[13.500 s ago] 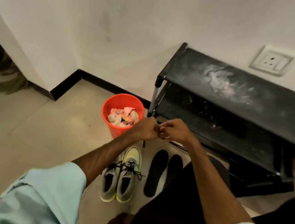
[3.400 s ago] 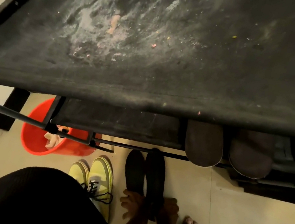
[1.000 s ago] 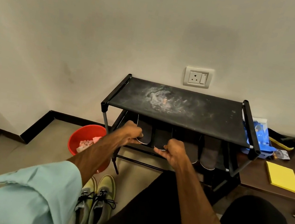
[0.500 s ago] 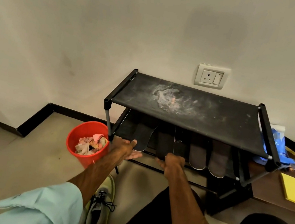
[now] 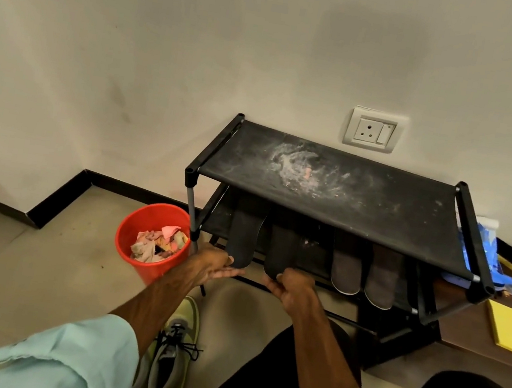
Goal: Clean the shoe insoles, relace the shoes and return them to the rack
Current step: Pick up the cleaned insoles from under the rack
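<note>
Since they look laced, shoes [image 5: 168,365]: parked together on the floor, near left, awaiting the rack.
Left hand [image 5: 212,266]: grip spread, palm up, fingers just under the heel end of the left black insole [image 5: 242,239], steadying it.
Right hand [image 5: 293,288]: grip pinching the right black insole [image 5: 284,249] at its heel, likely squaring it.
Rack [image 5: 333,186]: both insoles lie on the shelf below the top, overhanging its near edge, probably to air.
Change: seconds ago they lay on the floor beside the shoes.
</note>
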